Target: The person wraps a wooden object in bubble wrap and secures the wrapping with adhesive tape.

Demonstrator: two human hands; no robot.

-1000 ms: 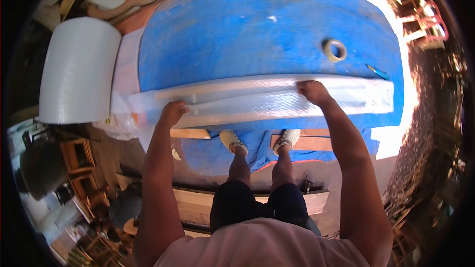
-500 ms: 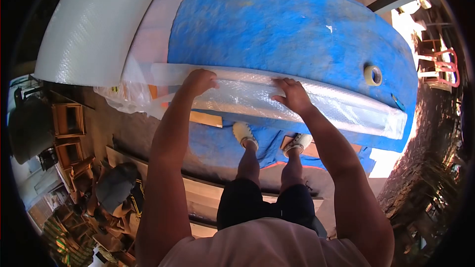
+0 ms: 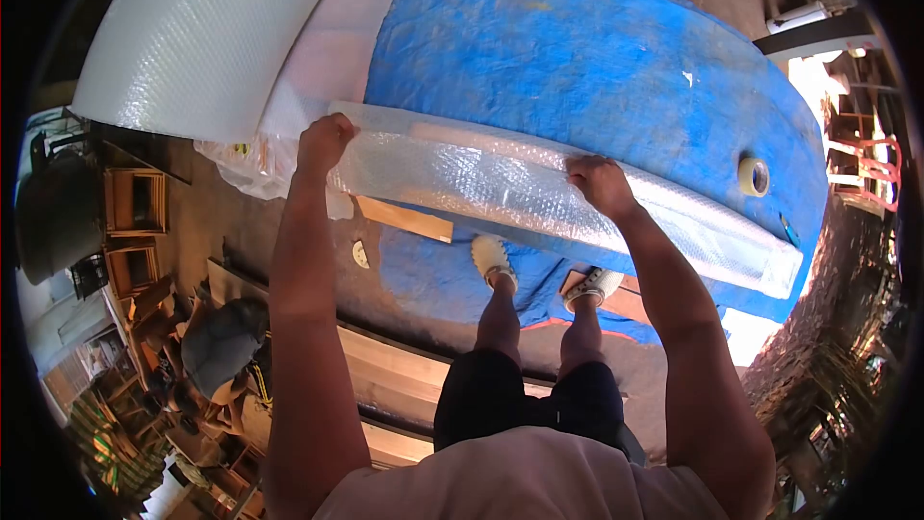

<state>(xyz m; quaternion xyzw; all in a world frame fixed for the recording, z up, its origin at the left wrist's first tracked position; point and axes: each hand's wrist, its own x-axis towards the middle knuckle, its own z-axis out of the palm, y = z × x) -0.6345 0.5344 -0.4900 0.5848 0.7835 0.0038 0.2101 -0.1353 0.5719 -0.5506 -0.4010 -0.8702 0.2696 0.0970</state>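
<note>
A long strip of bubble wrap (image 3: 481,180), folded lengthwise around something pale inside, lies along the near edge of a table covered in blue sheeting (image 3: 568,48). My left hand (image 3: 327,142) is closed on the wrap's upper left corner. Farther right, my right hand (image 3: 602,185) has its fingers curled onto the wrap's upper edge, pinching it. What the layers enclose is only dimly visible through the plastic.
A big bubble wrap roll (image 3: 207,39) stands at upper left. A tape roll (image 3: 754,176) and a small teal tool (image 3: 789,229) lie to the right. Wooden boards (image 3: 395,376) are on the floor at left. Chairs and a person sit lower left.
My left hand has slid left to the wrap's end and closed on its corner. My right hand's spread fingers have curled onto the upper edge. The view has shifted slightly.
</note>
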